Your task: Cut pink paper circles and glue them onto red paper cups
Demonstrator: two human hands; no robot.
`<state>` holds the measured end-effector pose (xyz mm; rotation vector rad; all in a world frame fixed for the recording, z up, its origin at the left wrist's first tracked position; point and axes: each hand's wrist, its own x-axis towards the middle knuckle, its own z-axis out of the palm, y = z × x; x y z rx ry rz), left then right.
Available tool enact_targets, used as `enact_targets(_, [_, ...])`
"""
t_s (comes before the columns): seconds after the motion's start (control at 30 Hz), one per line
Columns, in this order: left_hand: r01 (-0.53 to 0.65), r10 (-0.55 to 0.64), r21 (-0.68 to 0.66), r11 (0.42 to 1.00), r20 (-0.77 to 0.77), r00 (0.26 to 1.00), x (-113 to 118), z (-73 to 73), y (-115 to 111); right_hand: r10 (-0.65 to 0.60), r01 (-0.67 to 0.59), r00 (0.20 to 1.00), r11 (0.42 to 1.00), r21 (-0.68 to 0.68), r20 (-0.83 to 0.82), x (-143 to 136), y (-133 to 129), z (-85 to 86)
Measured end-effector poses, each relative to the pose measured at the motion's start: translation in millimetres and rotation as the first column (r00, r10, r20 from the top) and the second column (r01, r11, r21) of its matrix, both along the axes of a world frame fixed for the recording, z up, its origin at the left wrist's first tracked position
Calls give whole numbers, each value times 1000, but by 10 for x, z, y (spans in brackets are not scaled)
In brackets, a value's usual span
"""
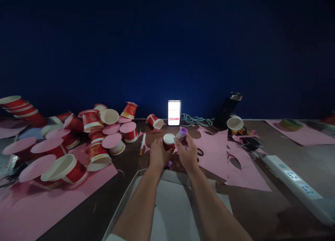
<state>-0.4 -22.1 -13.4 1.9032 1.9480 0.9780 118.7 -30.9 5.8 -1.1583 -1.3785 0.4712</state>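
My left hand grips a small red paper cup with its white end turned up. My right hand holds a purple glue stick with its tip next to the cup's rim. Both hands hover above the dark table, just beyond a white cardboard box that lies under my forearms. A purple cap shows just below my left hand.
A heap of red paper cups, many capped with pink paper discs, covers the left on pink paper. Cut pink sheets, scissors, a lit phone, a dark flask, a pen and a white power strip lie around.
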Motion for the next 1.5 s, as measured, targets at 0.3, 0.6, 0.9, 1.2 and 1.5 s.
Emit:
enact_targets(0.3, [12,-12,-39,999,18,1000,-5,55,-31,55,-57,996,998,38,68,-39,-5,-52])
enact_targets(0.6, [50,-50,1,999,-36,998,-26,24,-43,56,-59,987,998,14,152,-135,-11,16])
enact_targets(0.9, [40,-40,6,999,-63,997,-21,21,-30,66,-77,969,996,40,238,-222,113,45])
enact_targets(1.2, [33,-33,-15,999,-9,999,-1,38,-28,2,-7,976,1000,23,218,-172,243,4])
enact_targets(1.5, [39,-39,-11,999,-14,999,-13,21,-32,49,-53,979,999,14,199,-213,183,62])
